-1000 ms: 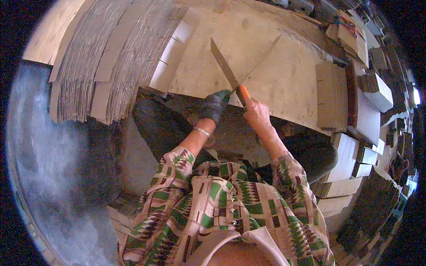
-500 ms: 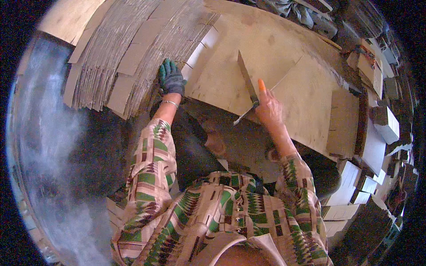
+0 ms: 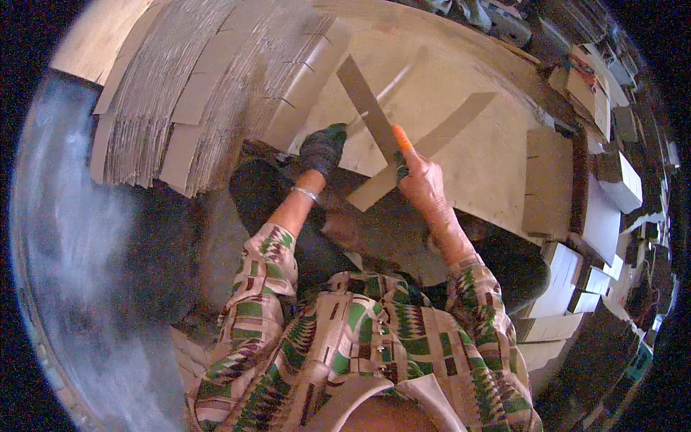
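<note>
Right hand fingers wrapped tight round orange-handled knife, blade angled over cardboard sheet; gloved left hand fingers pressed flat, pinning sheet edge steady beside flattened carton stack

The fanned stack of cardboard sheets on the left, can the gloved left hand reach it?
Probably yes. The left hand rests at the big cardboard sheet beside the stack, with nothing between.

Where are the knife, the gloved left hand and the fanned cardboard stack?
knife point(image 3: 368, 108), head view, middle of the flat blade.
left hand point(image 3: 324, 147), head view, back of the dark glove.
cardboard stack point(image 3: 173, 93), head view, ridged sheet edges.
</note>
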### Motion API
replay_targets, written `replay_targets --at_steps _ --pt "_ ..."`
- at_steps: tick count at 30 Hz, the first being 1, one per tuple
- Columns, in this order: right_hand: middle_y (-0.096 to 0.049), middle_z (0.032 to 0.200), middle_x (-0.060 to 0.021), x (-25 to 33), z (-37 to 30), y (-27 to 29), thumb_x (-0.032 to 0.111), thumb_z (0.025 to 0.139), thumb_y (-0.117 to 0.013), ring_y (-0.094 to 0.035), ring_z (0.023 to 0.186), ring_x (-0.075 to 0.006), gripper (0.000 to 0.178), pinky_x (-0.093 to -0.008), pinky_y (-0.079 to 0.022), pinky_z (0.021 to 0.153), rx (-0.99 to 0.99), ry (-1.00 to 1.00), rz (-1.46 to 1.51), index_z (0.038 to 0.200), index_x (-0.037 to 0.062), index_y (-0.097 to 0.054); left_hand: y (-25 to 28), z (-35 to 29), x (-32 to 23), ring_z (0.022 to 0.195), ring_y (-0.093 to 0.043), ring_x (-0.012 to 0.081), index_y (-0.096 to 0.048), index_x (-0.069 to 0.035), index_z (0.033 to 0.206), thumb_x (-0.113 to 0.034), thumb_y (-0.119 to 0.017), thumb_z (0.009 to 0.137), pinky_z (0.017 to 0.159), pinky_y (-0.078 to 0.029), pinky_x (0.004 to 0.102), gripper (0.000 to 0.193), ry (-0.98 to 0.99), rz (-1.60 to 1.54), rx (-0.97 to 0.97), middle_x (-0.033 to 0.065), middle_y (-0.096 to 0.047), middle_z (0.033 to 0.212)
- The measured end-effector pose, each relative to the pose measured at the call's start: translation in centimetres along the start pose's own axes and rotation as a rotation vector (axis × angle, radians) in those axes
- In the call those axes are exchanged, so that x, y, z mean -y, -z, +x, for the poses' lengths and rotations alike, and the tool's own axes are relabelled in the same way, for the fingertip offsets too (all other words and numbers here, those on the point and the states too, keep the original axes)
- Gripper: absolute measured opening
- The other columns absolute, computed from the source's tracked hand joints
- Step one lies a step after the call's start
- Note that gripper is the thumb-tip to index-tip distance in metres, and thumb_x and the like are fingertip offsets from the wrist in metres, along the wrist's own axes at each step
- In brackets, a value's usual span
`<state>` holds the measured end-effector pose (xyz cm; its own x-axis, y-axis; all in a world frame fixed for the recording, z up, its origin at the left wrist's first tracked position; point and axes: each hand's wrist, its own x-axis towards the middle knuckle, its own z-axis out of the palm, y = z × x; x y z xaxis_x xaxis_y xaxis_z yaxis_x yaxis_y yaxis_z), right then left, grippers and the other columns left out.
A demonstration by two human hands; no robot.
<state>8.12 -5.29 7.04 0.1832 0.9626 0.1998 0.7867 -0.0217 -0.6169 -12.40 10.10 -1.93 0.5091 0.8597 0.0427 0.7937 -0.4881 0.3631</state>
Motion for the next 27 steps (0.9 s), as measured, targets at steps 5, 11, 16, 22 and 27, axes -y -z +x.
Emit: replay_targets --at_steps 5,11,16,22,27 --pt "-0.070 0.087 -0.0194 -1.8 -2.6 -0.6 -0.006 0.069 -0.062 -0.068 0.077 -0.0415 0.094 -0.0496 -0.054 0.067 0.065 -0.055 -0.129 0.153 0.0285 -0.036 -5.7 -0.7 -1.4 0.097 -0.067 0.0389 -0.070 -0.023 0.116 -0.040 -0.047 0.099 0.083 -0.053 0.0510 0.034 0.110 -0.219 -0.009 0.0153 -0.070 0.106" --pt "-0.070 0.085 -0.0188 -1.9 -2.8 -2.0 -0.003 0.072 -0.061 -0.069 0.076 -0.0400 0.089 -0.0502 -0.054 0.066 0.217 -0.185 -0.263 0.153 0.0248 -0.037 -5.4 -2.4 -2.4 0.099 -0.067 0.0391 -0.069 -0.020 0.118 -0.040 -0.051 0.097 0.084 -0.054 0.0469 0.034 -0.061 -0.308 -0.048 0.0161 -0.069 0.110" --pt "-0.071 0.091 -0.0183 -3.0 -2.4 -3.9 0.000 0.075 -0.060 -0.070 0.082 -0.0398 0.085 -0.0510 -0.055 0.071 0.306 -0.180 -0.319 0.153 0.0238 -0.036 -2.8 -2.5 -4.4 0.104 -0.067 0.0378 -0.068 -0.014 0.120 -0.045 -0.062 0.092 0.086 -0.054 0.0416 0.042 0.118 -0.469 0.104 0.0185 -0.068 0.114" --pt "-0.062 0.126 -0.0179 -3.5 -2.1 2.7 -0.003 0.072 -0.062 -0.058 0.119 -0.0368 0.076 -0.0467 -0.048 0.098 0.077 -0.168 -0.263 0.145 0.0150 -0.046 0.4 0.6 -6.7 0.127 -0.052 0.0401 -0.061 -0.004 0.129 -0.055 -0.066 0.087 0.105 -0.041 0.0489 0.066 -0.032 -0.082 -0.370 0.0204 -0.061 0.131" --pt "-0.057 0.135 -0.0150 -9.9 -4.0 1.6 -0.003 0.070 -0.063 -0.048 0.131 -0.0371 0.048 -0.0482 -0.040 0.108 0.089 -0.064 -0.573 0.116 0.0106 -0.065 -0.9 5.2 -10.0 0.137 -0.042 0.0376 -0.068 -0.012 0.118 -0.047 -0.063 0.088 0.113 -0.026 0.0619 0.046 -0.203 0.153 -0.169 0.0116 -0.061 0.133"
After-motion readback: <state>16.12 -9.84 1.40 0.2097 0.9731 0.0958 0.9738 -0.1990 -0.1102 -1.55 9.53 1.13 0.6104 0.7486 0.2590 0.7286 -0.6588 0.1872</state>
